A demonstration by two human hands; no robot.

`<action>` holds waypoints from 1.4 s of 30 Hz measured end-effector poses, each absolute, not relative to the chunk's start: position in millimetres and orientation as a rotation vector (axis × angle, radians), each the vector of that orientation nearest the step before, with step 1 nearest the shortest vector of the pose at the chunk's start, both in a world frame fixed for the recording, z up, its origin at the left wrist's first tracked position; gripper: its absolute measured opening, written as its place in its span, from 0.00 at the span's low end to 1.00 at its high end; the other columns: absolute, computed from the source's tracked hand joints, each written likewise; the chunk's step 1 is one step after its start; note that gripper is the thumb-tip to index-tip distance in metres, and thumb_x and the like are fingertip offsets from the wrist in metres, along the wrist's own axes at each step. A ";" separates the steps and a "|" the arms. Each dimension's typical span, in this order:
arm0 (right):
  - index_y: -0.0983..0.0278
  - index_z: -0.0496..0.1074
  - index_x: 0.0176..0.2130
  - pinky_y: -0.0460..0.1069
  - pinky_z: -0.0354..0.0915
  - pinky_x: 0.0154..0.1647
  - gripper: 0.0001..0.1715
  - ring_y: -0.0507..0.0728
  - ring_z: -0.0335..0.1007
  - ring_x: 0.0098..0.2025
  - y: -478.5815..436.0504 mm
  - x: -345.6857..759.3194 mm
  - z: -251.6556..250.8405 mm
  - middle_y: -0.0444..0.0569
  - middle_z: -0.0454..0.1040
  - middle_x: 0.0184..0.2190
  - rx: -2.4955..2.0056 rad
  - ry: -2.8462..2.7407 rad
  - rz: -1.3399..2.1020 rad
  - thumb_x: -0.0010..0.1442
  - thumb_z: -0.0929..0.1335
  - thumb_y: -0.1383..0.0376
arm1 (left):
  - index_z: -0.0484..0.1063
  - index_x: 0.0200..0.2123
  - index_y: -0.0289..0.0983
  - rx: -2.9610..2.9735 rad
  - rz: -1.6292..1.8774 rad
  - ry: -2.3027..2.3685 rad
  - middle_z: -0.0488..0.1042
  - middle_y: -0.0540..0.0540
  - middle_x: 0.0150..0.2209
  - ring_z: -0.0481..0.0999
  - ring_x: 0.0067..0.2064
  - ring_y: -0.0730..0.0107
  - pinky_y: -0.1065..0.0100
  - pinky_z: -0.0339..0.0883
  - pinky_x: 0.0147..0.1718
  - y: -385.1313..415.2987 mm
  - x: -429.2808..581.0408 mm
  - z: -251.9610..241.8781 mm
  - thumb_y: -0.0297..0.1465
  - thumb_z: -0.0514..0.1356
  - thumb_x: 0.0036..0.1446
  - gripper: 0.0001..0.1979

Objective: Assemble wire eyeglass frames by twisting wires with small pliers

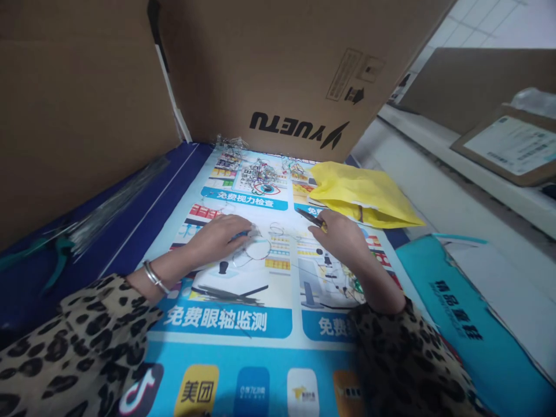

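Observation:
My left hand (228,234), with a silver bangle at the wrist, is closed in a pinch over the printed sheet (278,341). A thin wire (258,249), bent into a loop, runs from its fingertips. Across from it, my right hand (343,231) is wrapped round dark, slim-nosed pliers (309,218) with a bit of yellow at the grip. Their tip points left, toward my left hand, and does not touch it. Below the left hand lies a small heap of dark thin strips (232,296). Fine wire pieces are scattered between and under the hands.
Tangled wire pieces (263,174) lie at the back. A yellow bag (365,194) sits behind my right hand. Tall cardboard (269,69) walls the back and left. A straight wire bundle (117,197) and a teal-handled tool (61,263) lie left; a teal box (460,313) lies right.

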State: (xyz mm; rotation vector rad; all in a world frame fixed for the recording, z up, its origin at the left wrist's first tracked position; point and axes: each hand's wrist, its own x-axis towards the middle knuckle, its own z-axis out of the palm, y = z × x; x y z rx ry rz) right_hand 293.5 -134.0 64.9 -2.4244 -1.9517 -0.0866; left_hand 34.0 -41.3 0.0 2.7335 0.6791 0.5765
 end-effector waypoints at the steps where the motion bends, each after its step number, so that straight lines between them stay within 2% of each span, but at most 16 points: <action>1: 0.63 0.68 0.39 0.47 0.53 0.28 0.16 0.57 0.66 0.35 -135.0 295.1 67.1 0.51 0.73 0.35 -2.431 -1.942 -0.047 0.55 0.62 0.56 | 0.68 0.44 0.36 2.728 0.609 0.692 0.73 0.44 0.43 0.70 0.46 0.63 0.60 0.62 0.46 -40.4 33.6 -0.7 0.34 0.51 0.59 0.13; 4: 0.63 0.69 0.37 0.47 0.53 0.28 0.14 0.55 0.66 0.33 -141.4 285.3 68.8 0.49 0.73 0.34 -2.345 -2.062 0.154 0.55 0.63 0.57 | 0.70 0.39 0.36 2.704 0.730 0.697 0.74 0.45 0.38 0.71 0.42 0.65 0.62 0.63 0.43 -37.1 32.0 -4.0 0.32 0.51 0.59 0.10; 8: 0.63 0.69 0.37 0.47 0.56 0.33 0.12 0.56 0.67 0.37 -165.4 239.7 60.0 0.49 0.73 0.36 -1.997 -2.403 0.298 0.55 0.64 0.58 | 0.71 0.38 0.36 2.662 0.874 0.704 0.75 0.45 0.36 0.72 0.41 0.66 0.64 0.64 0.41 -34.2 30.7 -7.9 0.32 0.52 0.58 0.10; 14: 0.67 0.67 0.35 0.52 0.59 0.34 0.27 0.59 0.65 0.36 -209.8 173.9 40.2 0.53 0.71 0.32 -1.650 -2.574 0.325 0.52 0.65 0.45 | 0.71 0.37 0.37 2.664 0.848 0.725 0.75 0.46 0.36 0.72 0.40 0.66 0.64 0.64 0.41 -36.8 30.6 -4.5 0.33 0.52 0.58 0.10; 17: 0.68 0.66 0.36 0.52 0.60 0.32 0.24 0.60 0.64 0.35 -214.9 165.4 33.1 0.53 0.70 0.32 -1.653 -2.599 0.273 0.52 0.66 0.49 | 0.72 0.37 0.37 2.672 0.812 0.732 0.75 0.46 0.36 0.73 0.39 0.65 0.64 0.64 0.41 -36.6 30.8 -3.3 0.34 0.52 0.58 0.11; 22: 0.67 0.67 0.36 0.52 0.59 0.34 0.10 0.58 0.64 0.35 -212.4 172.3 29.3 0.53 0.70 0.33 -1.662 -2.619 0.330 0.58 0.63 0.62 | 0.71 0.37 0.36 2.688 0.845 0.723 0.75 0.45 0.35 0.73 0.39 0.66 0.64 0.64 0.41 -35.4 32.3 -5.6 0.32 0.52 0.58 0.10; 27: 0.67 0.67 0.35 0.51 0.57 0.36 0.08 0.58 0.64 0.37 -209.4 174.9 30.7 0.53 0.70 0.34 -1.702 -2.660 0.433 0.56 0.61 0.68 | 0.71 0.35 0.35 2.708 0.862 0.666 0.75 0.45 0.34 0.73 0.39 0.66 0.64 0.64 0.41 -33.5 32.3 -7.5 0.30 0.53 0.57 0.08; 33: 0.65 0.68 0.34 0.49 0.57 0.36 0.08 0.57 0.65 0.37 -206.2 176.6 38.4 0.51 0.71 0.34 -1.752 -2.605 0.476 0.56 0.61 0.66 | 0.72 0.35 0.35 2.702 0.884 0.626 0.75 0.45 0.35 0.72 0.40 0.67 0.64 0.63 0.41 -35.3 32.0 -5.5 0.29 0.52 0.57 0.09; 38: 0.63 0.68 0.40 0.48 0.57 0.39 0.11 0.56 0.65 0.42 -200.6 184.8 41.2 0.49 0.72 0.38 -1.800 -2.455 0.478 0.58 0.61 0.63 | 0.72 0.36 0.35 2.701 0.884 0.615 0.75 0.45 0.35 0.72 0.40 0.67 0.63 0.63 0.42 -37.6 32.1 -3.4 0.28 0.52 0.57 0.09; 42: 0.63 0.69 0.39 0.48 0.58 0.37 0.11 0.56 0.65 0.40 -196.6 188.2 34.9 0.48 0.71 0.36 -1.764 -2.507 0.409 0.58 0.61 0.64 | 0.72 0.35 0.35 2.696 0.857 0.633 0.75 0.45 0.35 0.72 0.40 0.67 0.64 0.62 0.42 -38.5 32.8 -2.0 0.28 0.53 0.57 0.08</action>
